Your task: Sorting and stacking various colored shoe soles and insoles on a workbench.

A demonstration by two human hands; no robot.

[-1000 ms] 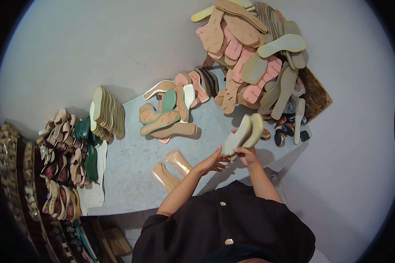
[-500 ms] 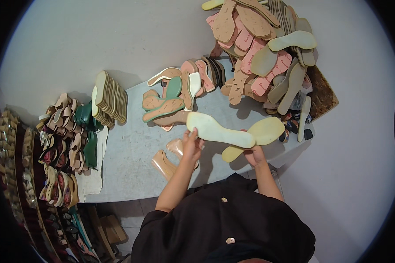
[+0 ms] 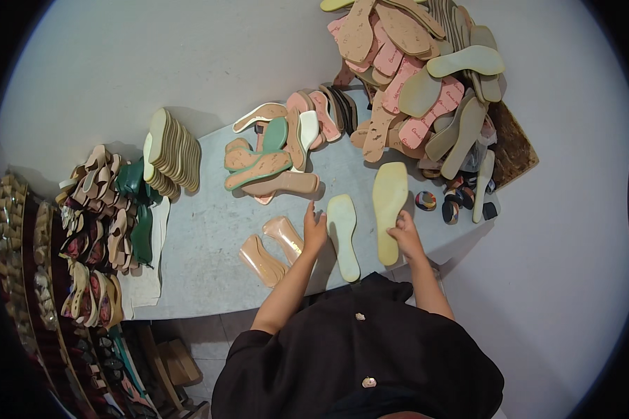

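A pale greenish insole [image 3: 343, 237] lies flat on the grey table, its toe end away from me. Just left of it, my left hand [image 3: 316, 225] is open with its fingers stretched, apart from the insole. My right hand [image 3: 407, 239] grips a yellowish insole [image 3: 390, 202] by its lower right edge, thumb on top; the fingers beneath are hidden. This one is upright in the picture, beside the pale one. Two glossy tan, see-through shoe pieces [image 3: 262, 262] rest left of my left forearm, one partly behind it.
A mixed pile of insoles [image 3: 276, 150] lies beyond my hands. At the far right a larger heap of insoles [image 3: 412, 77] tops a brown board [image 3: 516, 143]. Leaning insoles [image 3: 175, 153] form a row at left, near stacked sandal parts [image 3: 98, 188]. A multicoloured roll [image 3: 425, 201] sits right.
The pale insole has left my left hand and now lies on the table. My right hand has turned the yellowish insole from slanted to upright. My left hand has opened.
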